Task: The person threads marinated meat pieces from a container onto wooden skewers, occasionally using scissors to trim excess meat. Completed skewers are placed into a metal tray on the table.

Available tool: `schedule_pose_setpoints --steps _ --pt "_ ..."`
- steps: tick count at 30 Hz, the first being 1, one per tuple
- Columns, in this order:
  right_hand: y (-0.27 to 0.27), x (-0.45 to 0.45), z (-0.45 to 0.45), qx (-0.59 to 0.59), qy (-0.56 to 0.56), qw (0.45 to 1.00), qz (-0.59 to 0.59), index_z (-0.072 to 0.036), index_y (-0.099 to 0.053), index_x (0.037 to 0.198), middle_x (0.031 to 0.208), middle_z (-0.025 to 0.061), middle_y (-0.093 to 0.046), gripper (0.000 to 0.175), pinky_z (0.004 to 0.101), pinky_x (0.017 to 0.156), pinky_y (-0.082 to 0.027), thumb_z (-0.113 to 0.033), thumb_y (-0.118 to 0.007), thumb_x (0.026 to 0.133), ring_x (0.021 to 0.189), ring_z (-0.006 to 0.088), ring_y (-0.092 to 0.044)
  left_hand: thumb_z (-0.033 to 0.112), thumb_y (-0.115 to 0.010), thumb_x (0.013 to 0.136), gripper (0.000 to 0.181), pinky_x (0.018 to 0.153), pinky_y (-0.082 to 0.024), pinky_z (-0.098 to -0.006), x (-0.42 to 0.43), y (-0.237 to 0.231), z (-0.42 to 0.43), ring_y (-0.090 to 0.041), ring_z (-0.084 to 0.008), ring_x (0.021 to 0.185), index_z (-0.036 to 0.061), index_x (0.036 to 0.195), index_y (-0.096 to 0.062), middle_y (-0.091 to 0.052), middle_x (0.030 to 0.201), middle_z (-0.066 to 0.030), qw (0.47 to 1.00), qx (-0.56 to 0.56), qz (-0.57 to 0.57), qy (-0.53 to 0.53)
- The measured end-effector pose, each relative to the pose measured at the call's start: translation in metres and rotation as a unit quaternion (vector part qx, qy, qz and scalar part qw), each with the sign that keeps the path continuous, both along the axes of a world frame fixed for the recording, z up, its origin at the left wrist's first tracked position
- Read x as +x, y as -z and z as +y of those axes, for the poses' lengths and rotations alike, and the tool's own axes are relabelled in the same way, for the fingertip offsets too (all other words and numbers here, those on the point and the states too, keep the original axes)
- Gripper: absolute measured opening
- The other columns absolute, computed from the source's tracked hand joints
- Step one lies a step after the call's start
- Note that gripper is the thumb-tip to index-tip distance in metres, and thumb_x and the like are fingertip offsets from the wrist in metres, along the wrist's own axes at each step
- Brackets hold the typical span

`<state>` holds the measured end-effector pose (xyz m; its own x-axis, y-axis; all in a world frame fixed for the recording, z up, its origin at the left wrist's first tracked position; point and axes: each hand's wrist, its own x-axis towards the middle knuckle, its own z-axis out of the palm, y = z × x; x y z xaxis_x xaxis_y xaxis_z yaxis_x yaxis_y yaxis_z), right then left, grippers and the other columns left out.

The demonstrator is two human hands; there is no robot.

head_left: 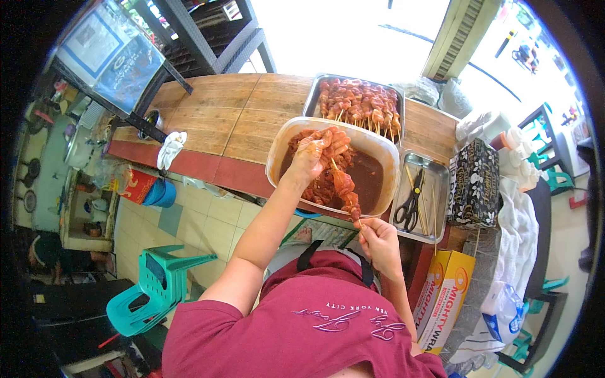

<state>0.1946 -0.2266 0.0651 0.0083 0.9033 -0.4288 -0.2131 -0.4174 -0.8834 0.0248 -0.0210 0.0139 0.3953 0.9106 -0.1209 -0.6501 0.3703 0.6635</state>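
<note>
My right hand pinches the lower end of a bamboo skewer threaded with red marinated meat. The skewer slants over the near part of a white plastic tub, its bare tip pointing up toward my left hand. That hand is wet with marinade, above the tub, with several fingers spread; whether it holds a piece is hard to tell. Loose meat lies in dark red marinade in the tub. Behind it, a metal tray bears many filled skewers.
At the right, a smaller metal tray holds black-handled scissors and bare skewers. Beyond it stand a patterned black box and squeeze bottles. A yellow cling wrap box is nearer. Green plastic chairs stand at left.
</note>
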Motion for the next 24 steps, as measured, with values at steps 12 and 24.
schedule_pose_setpoints --steps 12,24 --pt "0.0 -0.003 -0.001 0.014 0.017 0.999 0.025 0.004 -0.062 0.098 0.061 -0.001 -0.05 0.016 0.0192 0.037 -0.026 -0.003 -0.049 0.093 0.041 0.0028 -0.037 0.018 -0.063 0.09 0.033 0.087 -0.055 -0.041 -0.016 -0.022 -0.002 -0.066 -0.0302 0.098 -0.0049 0.114 -0.057 -0.065 0.107 -0.0202 0.996 0.067 0.043 0.045" --pt "0.003 -0.007 0.001 0.014 -0.014 1.0 -0.013 0.003 -0.063 0.097 0.061 -0.0014 -0.051 0.015 0.0192 0.038 -0.027 -0.003 -0.05 0.092 0.042 0.0026 -0.037 0.017 -0.064 0.089 0.032 0.086 -0.056 -0.0399 -0.021 -0.032 0.006 -0.067 -0.0293 0.095 -0.0057 0.112 -0.058 -0.067 0.101 -0.0181 0.989 0.017 0.097 0.113"
